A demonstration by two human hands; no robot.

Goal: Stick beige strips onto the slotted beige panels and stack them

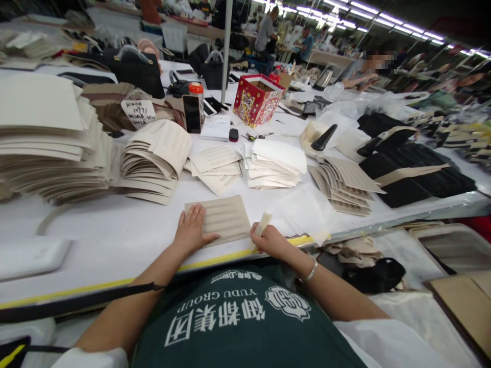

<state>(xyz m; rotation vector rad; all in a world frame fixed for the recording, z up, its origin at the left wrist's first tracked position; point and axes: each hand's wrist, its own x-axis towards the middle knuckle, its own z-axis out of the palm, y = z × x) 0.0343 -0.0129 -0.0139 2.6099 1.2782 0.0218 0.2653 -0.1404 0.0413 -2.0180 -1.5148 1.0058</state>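
Flat on a beige ribbed panel [226,217] rests my left hand [191,229], its fingers outstretched and thumb spread along the near edge. My right hand [273,241] is closed around a pale flat strip-like tool [263,223] at the panel's right edge. The tool's upper end sticks out above the fist; I cannot make out its exact kind. Beyond the panel sit loose beige pieces [218,158] and a stack of white sheets [274,163]. Thin white sheets [305,208] lie right of my right hand.
Tall stacks of beige panels [57,138] and curved panels [155,153] fill the left. A red box [258,99], small scissors [261,136] and a black phone [192,113] stand or lie farther back. Black pieces [418,174] are piled right. A yellow strip [215,259] runs along the table's near edge.
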